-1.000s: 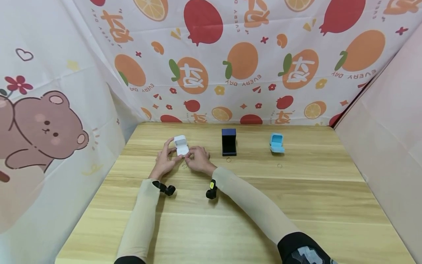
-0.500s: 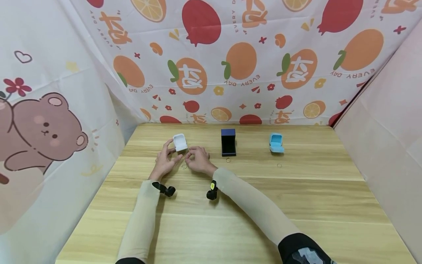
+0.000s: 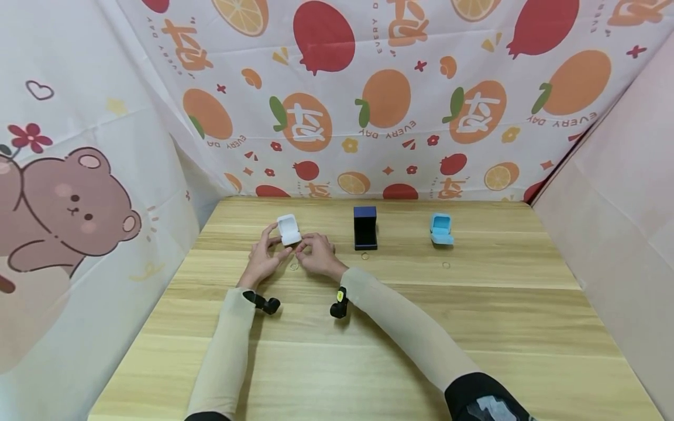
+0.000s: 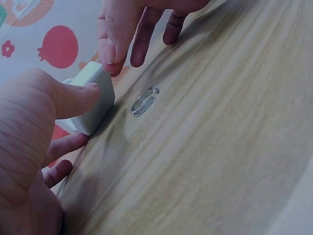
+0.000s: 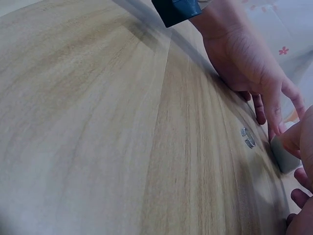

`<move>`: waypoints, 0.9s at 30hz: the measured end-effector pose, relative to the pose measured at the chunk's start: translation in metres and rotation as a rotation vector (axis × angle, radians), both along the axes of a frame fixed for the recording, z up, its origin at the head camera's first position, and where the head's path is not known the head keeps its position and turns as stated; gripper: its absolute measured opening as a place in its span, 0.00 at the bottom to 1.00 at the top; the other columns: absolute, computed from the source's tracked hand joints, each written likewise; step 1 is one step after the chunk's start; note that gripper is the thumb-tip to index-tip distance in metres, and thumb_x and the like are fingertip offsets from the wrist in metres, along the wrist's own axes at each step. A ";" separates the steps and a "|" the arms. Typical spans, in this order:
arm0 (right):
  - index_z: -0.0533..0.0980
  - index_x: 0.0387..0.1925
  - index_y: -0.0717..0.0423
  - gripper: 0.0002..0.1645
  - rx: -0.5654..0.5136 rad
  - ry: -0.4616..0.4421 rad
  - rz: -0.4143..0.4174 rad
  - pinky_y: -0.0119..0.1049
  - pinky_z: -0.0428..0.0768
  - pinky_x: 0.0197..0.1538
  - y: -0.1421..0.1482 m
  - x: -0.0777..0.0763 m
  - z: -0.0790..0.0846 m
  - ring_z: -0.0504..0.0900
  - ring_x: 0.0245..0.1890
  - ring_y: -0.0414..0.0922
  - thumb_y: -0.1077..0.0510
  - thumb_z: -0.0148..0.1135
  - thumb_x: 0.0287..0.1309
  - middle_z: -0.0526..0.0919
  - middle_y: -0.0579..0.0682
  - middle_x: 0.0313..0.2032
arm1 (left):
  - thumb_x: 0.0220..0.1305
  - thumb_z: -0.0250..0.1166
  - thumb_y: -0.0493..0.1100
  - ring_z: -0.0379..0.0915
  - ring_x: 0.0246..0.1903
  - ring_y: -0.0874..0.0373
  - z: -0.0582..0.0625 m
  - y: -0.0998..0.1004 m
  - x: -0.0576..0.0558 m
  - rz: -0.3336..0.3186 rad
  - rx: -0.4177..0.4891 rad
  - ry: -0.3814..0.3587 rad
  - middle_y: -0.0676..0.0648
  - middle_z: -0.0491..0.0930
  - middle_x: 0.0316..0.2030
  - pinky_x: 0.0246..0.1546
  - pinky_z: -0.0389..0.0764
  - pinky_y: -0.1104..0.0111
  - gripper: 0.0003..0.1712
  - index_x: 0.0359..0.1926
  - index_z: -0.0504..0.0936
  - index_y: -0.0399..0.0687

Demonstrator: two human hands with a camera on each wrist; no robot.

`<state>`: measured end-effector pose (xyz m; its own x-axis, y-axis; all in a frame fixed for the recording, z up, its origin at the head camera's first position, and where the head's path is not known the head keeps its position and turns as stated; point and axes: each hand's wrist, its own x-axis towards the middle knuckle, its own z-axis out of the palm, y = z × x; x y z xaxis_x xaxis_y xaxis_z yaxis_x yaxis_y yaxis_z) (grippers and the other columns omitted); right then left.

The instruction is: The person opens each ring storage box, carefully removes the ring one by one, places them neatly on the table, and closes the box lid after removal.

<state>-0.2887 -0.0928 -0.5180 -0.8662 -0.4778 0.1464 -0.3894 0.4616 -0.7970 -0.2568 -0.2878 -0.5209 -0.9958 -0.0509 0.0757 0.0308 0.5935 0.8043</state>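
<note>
A white ring box [image 3: 289, 230] stands with its lid raised at the back left of the table. My left hand [image 3: 264, 255] grips it from the left, thumb [image 4: 77, 98] across its near face and fingers behind. My right hand [image 3: 318, 255] is at its near right corner, with thumb and forefinger close together on the edge. Just in front lies a silver open-ended ring [image 4: 145, 101] set with small stones, apart from both hands.
An open dark blue ring box [image 3: 365, 228] stands at centre, with a gold-coloured ring [image 3: 365, 256] before it. Farther right is an open light blue ring box [image 3: 442, 229] with a thin ring [image 3: 446, 265] in front. A printed cloth [image 3: 337, 117] hangs behind the table [image 3: 337, 362].
The white ring box has tilted between the hands and now sits with its inside turned more upward. Both hands stay in nearly the same place; the rings and other boxes have not moved.
</note>
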 end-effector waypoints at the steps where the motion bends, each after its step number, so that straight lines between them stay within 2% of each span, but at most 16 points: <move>1: 0.84 0.32 0.50 0.03 -0.001 -0.003 -0.001 0.59 0.58 0.66 0.000 0.000 0.000 0.67 0.70 0.57 0.57 0.66 0.61 0.75 0.54 0.69 | 0.69 0.67 0.49 0.49 0.74 0.33 0.000 0.000 0.000 0.001 -0.003 0.001 0.33 0.71 0.70 0.70 0.38 0.36 0.49 0.80 0.47 0.60; 7: 0.84 0.32 0.51 0.03 -0.004 -0.004 0.013 0.61 0.58 0.68 0.000 0.000 0.001 0.67 0.70 0.58 0.58 0.66 0.62 0.76 0.55 0.68 | 0.71 0.65 0.51 0.49 0.74 0.33 -0.002 -0.001 -0.001 0.012 -0.006 0.000 0.34 0.70 0.70 0.71 0.37 0.35 0.46 0.80 0.49 0.59; 12: 0.84 0.33 0.52 0.04 -0.007 -0.013 0.019 0.62 0.57 0.70 0.001 0.001 0.003 0.67 0.71 0.58 0.58 0.65 0.63 0.76 0.53 0.68 | 0.70 0.65 0.53 0.52 0.73 0.34 -0.002 -0.001 -0.001 0.010 -0.012 0.003 0.33 0.70 0.70 0.71 0.39 0.35 0.46 0.80 0.49 0.60; 21: 0.84 0.33 0.52 0.05 0.015 0.004 0.022 0.67 0.56 0.72 0.001 0.001 0.000 0.69 0.70 0.57 0.57 0.65 0.63 0.78 0.52 0.67 | 0.69 0.66 0.55 0.53 0.72 0.35 -0.004 0.000 0.001 0.022 0.000 -0.002 0.34 0.69 0.71 0.71 0.40 0.34 0.48 0.80 0.49 0.62; 24: 0.85 0.34 0.53 0.06 -0.002 0.017 0.022 0.67 0.57 0.73 0.003 0.000 0.005 0.70 0.70 0.57 0.58 0.64 0.64 0.79 0.55 0.66 | 0.69 0.65 0.57 0.58 0.72 0.35 -0.004 -0.002 0.000 0.030 0.021 0.006 0.32 0.69 0.71 0.73 0.46 0.36 0.48 0.80 0.48 0.61; 27: 0.85 0.38 0.57 0.07 -0.032 0.028 0.035 0.58 0.63 0.75 0.005 -0.003 0.011 0.73 0.68 0.55 0.59 0.62 0.66 0.82 0.56 0.61 | 0.70 0.63 0.60 0.61 0.72 0.34 -0.004 -0.004 -0.001 0.045 0.060 0.013 0.29 0.66 0.71 0.73 0.56 0.38 0.48 0.81 0.47 0.57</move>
